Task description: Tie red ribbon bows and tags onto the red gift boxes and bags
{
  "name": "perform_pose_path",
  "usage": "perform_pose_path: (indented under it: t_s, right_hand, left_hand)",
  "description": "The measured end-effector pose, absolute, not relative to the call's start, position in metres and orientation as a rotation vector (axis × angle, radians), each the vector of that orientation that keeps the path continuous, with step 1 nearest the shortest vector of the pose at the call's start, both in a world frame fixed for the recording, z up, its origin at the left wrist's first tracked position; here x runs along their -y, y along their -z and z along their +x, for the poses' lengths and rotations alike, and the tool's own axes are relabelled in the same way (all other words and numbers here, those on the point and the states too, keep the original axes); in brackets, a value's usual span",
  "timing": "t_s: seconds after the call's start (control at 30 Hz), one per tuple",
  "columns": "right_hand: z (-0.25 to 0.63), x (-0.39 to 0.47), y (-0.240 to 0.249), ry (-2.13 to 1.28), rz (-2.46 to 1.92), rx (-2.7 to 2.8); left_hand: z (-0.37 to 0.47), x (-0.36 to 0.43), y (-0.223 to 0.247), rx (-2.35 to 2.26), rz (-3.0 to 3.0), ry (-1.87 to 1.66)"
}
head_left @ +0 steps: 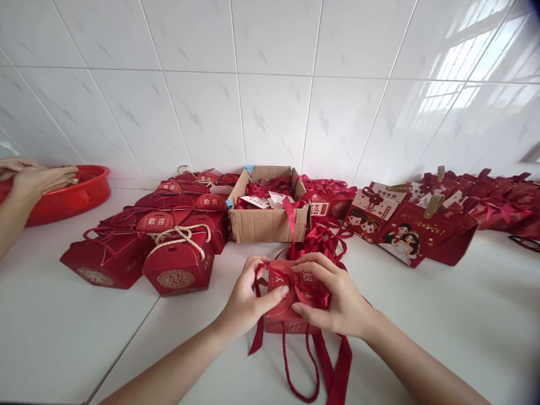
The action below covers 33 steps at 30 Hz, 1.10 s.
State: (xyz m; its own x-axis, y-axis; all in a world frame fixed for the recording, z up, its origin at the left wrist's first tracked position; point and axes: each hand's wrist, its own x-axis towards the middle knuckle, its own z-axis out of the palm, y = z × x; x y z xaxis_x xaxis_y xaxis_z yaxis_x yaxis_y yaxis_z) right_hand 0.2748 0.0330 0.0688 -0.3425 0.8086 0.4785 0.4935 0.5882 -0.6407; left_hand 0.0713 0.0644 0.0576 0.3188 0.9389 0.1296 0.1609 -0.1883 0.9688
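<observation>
A small red gift box (278, 325) with gold lettering lies on the white table in front of me. My left hand (255, 295) grips its left side, thumb pressed on the top flap. On the right side, my right hand (331, 292) holds the box, fingers over the top and thumb on the flap. Red satin ribbon (341, 360) is looped about the box, its tails trailing toward me. A dark red rope handle (287, 365) hangs off the near side. Part of the ribbon on top is covered by my fingers. Behind the box lies a heap of red ribbon (318, 239).
A cardboard box (270, 226) with ribbons and cards stands behind. Several red gift boxes (177, 278) with rope handles sit left; printed red bags (405, 236) and more packets (495, 211) sit right. Another person's hands (42, 180) reach into a red basin (80, 197) at far left.
</observation>
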Motion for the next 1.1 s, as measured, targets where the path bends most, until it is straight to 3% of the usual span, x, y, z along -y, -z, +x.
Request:
perform_pose_path:
  t_s: [0.2, 0.37, 0.63, 1.1]
  right_hand:
    - [0.281, -0.035, -0.070, -0.400, -1.064, 1.821]
    - [0.293, -0.042, -0.066, -0.573, -1.336, 1.575]
    - [0.291, -0.050, -0.059, -0.428, -1.603, 1.748]
    - [0.297, -0.053, -0.061, -0.406, -1.634, 1.764]
  left_hand:
    - [0.071, -0.064, -0.058, -1.030, 1.550, -0.971]
    - [0.071, -0.064, -0.056, -1.068, 1.501, -0.950]
    - [0.073, -0.062, -0.059, -1.025, 1.358, -0.914]
    - [0.067, -0.061, -0.059, -1.167, 1.344, -0.971]
